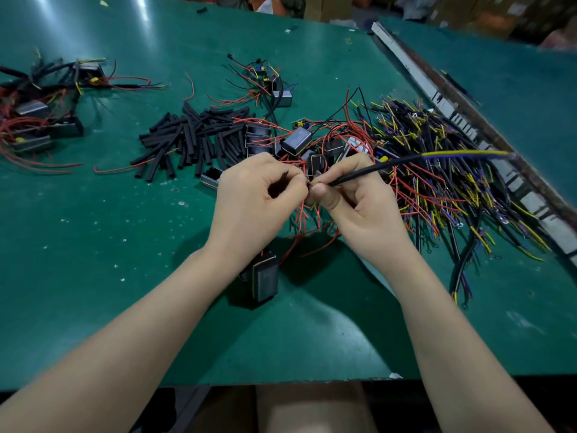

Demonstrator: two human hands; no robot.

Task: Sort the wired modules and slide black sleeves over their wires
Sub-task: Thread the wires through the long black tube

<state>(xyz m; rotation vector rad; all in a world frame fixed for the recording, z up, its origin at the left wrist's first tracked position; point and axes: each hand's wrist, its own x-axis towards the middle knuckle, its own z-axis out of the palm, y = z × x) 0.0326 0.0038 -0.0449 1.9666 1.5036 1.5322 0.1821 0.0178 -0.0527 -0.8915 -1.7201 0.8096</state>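
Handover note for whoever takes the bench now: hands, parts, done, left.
Left hand: pinching red wire ends.
Right hand: pinching a black cable with yellow and blue cores, tips meeting the left hand's.
A module hangs under the wrists.
Loose black sleeves lie centre-left; unsorted modules and wires right; a wired batch far left, apparently done.
Left: finish this joint, then work through the right pile.

Bare table [93, 245] lies open at the near left; sleeves [193, 139], modules [296, 139] and tangled wires [437, 182] crowd the middle and right.
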